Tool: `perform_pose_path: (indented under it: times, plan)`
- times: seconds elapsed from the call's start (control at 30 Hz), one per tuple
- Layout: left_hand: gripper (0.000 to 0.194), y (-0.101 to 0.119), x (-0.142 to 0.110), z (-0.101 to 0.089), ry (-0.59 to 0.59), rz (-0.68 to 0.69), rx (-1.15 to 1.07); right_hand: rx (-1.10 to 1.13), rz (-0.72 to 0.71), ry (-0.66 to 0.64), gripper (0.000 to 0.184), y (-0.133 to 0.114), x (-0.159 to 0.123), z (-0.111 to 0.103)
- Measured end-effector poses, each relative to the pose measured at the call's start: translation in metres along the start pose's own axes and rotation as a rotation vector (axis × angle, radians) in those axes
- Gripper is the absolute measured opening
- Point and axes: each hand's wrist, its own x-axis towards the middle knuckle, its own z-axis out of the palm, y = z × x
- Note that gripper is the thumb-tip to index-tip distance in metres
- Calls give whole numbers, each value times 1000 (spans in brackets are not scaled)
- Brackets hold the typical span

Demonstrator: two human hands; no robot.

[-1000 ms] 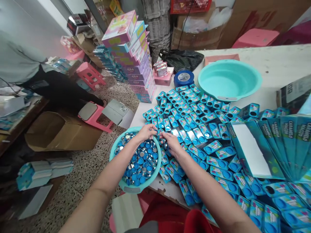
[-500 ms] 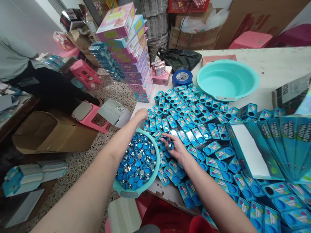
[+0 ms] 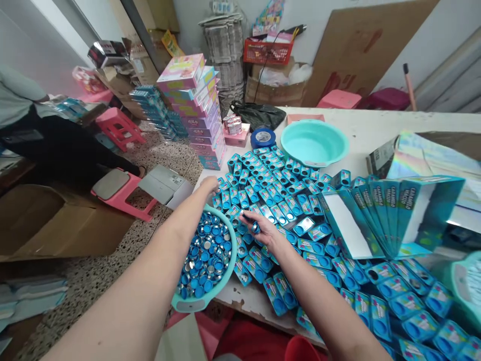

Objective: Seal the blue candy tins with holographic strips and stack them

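Note:
My left hand [image 3: 210, 186] reaches to the far left edge of the rows of small blue boxes [image 3: 271, 193]. Its fingers are curled down against a box, and whatever they may hold is hidden. In the curled fingers of my right hand [image 3: 263, 230], palm turned up, lie a few round blue-and-silver caps [image 3: 255, 227], just above the boxes. A turquoise basin [image 3: 233, 250] full of such caps stands between my forearms at the table edge. Some box tops show dark round holes; others have a blue or silver round in that spot.
Teal display cartons [image 3: 391, 215] stand on the right. Farther back are another turquoise basin [image 3: 315, 143], blue tape [image 3: 263, 137] and a tall stack of pink and purple boxes [image 3: 205, 125]. A pink stool [image 3: 124, 193] and a person [image 3: 56, 135] are at the left.
The view has tilted up and turned right, so everything sits lower or farther left, and more of the right side shows. Both hands keep nearly the same places over the boxes.

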Motion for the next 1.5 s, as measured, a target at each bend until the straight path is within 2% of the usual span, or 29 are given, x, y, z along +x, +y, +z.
perform_pose_path:
  times: [0.17, 0.3, 0.4, 0.5, 0.57, 0.6, 0.7, 0.8, 0.9, 1.03, 1.07, 1.13, 1.2, 1.27, 1.37, 1.5]
  plan:
    - [23, -1, 1, -2, 18, -52, 68, -135, -54, 19, 12, 7, 4, -11]
    - [29, -2, 0, 1, 103, -61, 42, -222, -112, 67, 16, 4, 16, -12]
    - [32, -20, -14, 4, 199, -38, -295, -303, -152, 65, 18, -6, 28, -7]
    - [18, -48, -33, 7, 239, 25, -667, -497, -265, 78, 23, -23, 44, 3]
    - [9, -61, -40, 9, 250, 52, -721, -603, -333, 100, 26, -37, 57, 11]
    - [11, -65, -42, 10, 262, 64, -738, -627, -352, 107, 28, -43, 63, 16]
    - [15, -65, -37, 13, 310, 98, -758, -644, -387, 111, 29, -55, 80, 27]
    - [15, -57, -28, 17, 386, 146, -714, -667, -402, 119, 31, -58, 89, 34]
    - [14, -51, -26, 25, 430, 259, -628, -702, -399, 140, 30, -55, 93, 34]
    - [11, -54, -34, 33, 413, 423, -532, -770, -401, 162, 27, -52, 97, 31]
    - [13, -56, -36, 32, 437, 430, -518, -796, -408, 168, 26, -53, 99, 31]
    - [21, -57, -35, 27, 475, 321, -514, -868, -432, 187, 23, -57, 103, 32]
    - [27, -56, -30, 20, 432, 126, -527, -973, -467, 219, 21, -66, 111, 37]
    - [28, -52, -23, 14, 303, -6, -542, -1112, -501, 265, 20, -76, 122, 46]
    - [20, -44, -11, 9, 139, -39, -565, -1344, -531, 333, 23, -89, 139, 65]
    - [15, -38, 3, 8, -6, -86, -565, -1603, -501, 377, 27, -95, 155, 86]
